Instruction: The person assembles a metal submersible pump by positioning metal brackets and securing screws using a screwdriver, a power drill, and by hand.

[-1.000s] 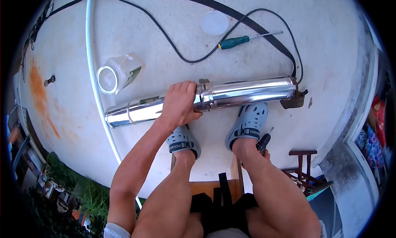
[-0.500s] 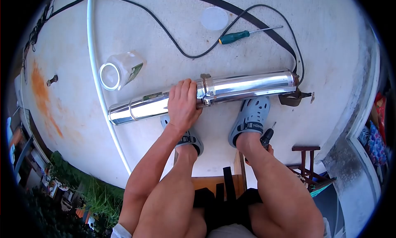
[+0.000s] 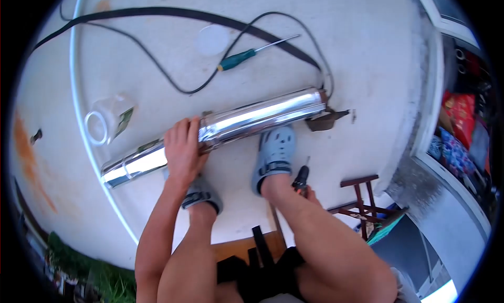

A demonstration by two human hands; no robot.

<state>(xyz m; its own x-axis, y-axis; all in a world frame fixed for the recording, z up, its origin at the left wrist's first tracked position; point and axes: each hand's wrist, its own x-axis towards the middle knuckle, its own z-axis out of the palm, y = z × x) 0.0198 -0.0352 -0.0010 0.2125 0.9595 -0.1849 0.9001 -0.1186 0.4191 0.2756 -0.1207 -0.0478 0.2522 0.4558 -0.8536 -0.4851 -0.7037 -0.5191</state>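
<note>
From my end: pale floor (image 3: 362, 66) takes up most of the view. Long white pipe (image 3: 75, 56) runs down its left side; a flat black strap (image 3: 157, 11) arcs across the far part, over the pipe, to the right end of the metal tube (image 3: 257, 114). Thin black cord (image 3: 152, 66) loops below the strap and meets the same end.

Tube lies slantwise on the floor, just beyond my feet, left end at the pipe, right end farther out. Dark wooden stool (image 3: 359, 180) stands off to my right. Grey-blue clogs (image 3: 277, 150) on both feet, on the near side of the tube.

My left hand (image 3: 182, 145) is wrapped over the tube left of its middle, fingers together over the top, thumb on the near side. My right hand (image 3: 312, 195) is partly behind the right shin; visible fingers are closed round a black tool (image 3: 301, 178), thin bit pointing away from me.

Clear jar (image 3: 107, 119) on its side, between pipe and tube. Green screwdriver (image 3: 239, 59) lies beyond the tube, shaft across the strap. Round lid (image 3: 213, 39) near it. Small bolt (image 3: 36, 135) far left.
</note>
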